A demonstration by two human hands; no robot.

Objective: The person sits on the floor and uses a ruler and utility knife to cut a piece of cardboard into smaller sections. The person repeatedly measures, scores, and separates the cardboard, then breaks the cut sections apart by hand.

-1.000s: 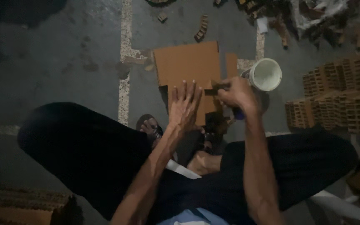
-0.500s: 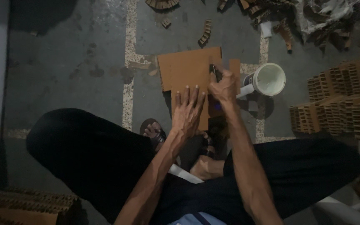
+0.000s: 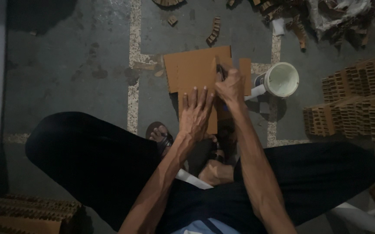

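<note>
Left hand fingers spread flat on cardboard sheet, right hand fingers clenched around cutter

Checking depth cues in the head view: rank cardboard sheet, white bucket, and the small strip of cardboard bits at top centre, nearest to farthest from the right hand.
1. Cardboard sheet: directly under the right hand, which holds a dark tool on it.
2. White bucket: lying on its side just to the hand's right, apart from it.
3. Strip of cardboard bits: on the floor beyond the sheet's far edge.
</note>
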